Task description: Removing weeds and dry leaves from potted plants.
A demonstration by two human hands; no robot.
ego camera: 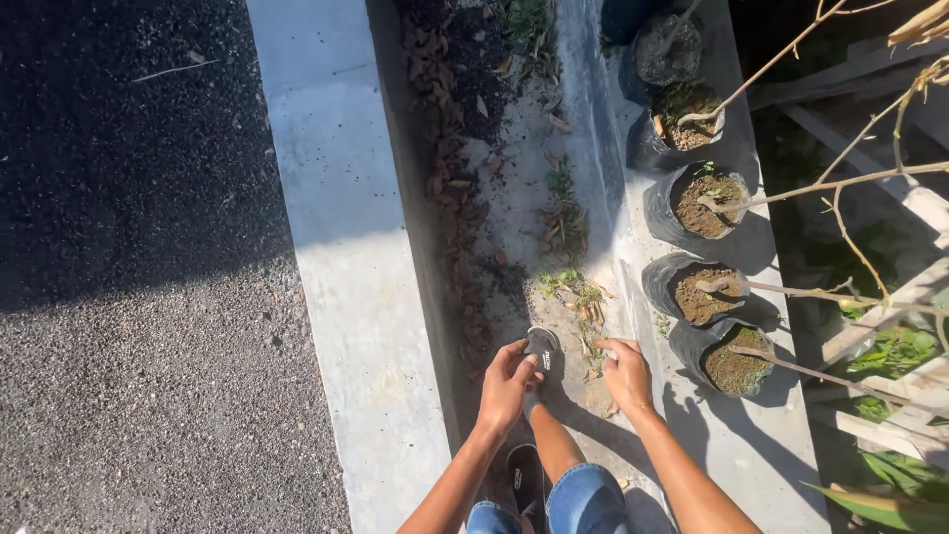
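Concrete gutter (514,227) floor — left hand (506,381) grips a black sandal (543,352), right hand (627,374) open beside 5 potted cuttings (707,292) along its ledge.

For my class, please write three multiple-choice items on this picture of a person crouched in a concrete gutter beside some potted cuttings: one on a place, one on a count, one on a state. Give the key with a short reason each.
1. Where do the black grow bags stand?
A. On the asphalt
B. On the concrete ledge on the right of the gutter
C. In the gutter bed

2. How many soil-filled bags with a bare stem stand nearest the right hand?
A. One
B. Three
C. Six

3. What is the left hand doing?
A. Touching the toe of the dark sandal
B. Holding a trowel
C. Resting on the asphalt

Key: 1 B, the bags line the ledge; 2 B, three open bags show soil and stems there; 3 A, its fingers lie on the sandal's front.
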